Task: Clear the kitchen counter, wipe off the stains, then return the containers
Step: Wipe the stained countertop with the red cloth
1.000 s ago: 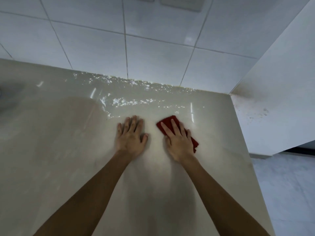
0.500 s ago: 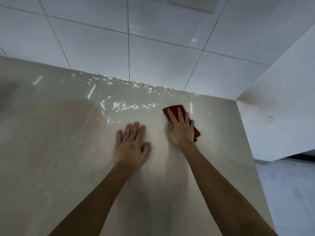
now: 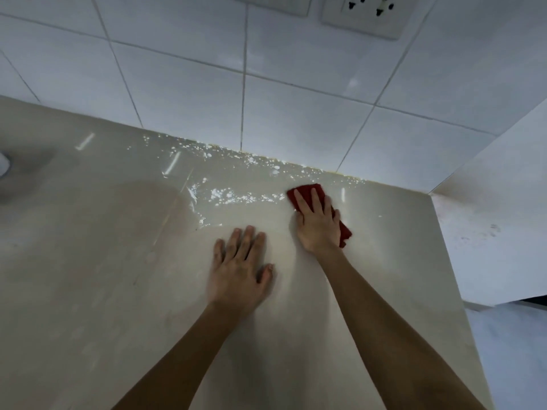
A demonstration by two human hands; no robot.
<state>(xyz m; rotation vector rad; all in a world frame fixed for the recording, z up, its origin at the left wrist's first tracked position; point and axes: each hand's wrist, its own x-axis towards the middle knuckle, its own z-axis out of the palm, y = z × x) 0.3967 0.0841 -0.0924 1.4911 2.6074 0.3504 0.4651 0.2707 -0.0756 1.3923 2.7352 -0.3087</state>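
A red cloth (image 3: 307, 191) lies on the glossy beige counter (image 3: 103, 261), near the back wall and toward the right end. My right hand (image 3: 318, 221) presses flat on the cloth with straight fingers, covering most of it. My left hand (image 3: 239, 270) rests palm down on the bare counter, a little nearer to me and to the left of the cloth. White specks and wet glints (image 3: 236, 196) spread over the counter along the back edge, left of the cloth.
White wall tiles rise behind the counter, with a power socket (image 3: 370, 13) high up. A white side panel (image 3: 488, 226) with faint marks closes off the right end. The rim of a grey object (image 3: 4, 165) shows at the far left edge. Floor lies lower right.
My right hand has pushed the red cloth away from me, toward the back wall and slightly right. My left hand stays flat in about the same spot on the counter.
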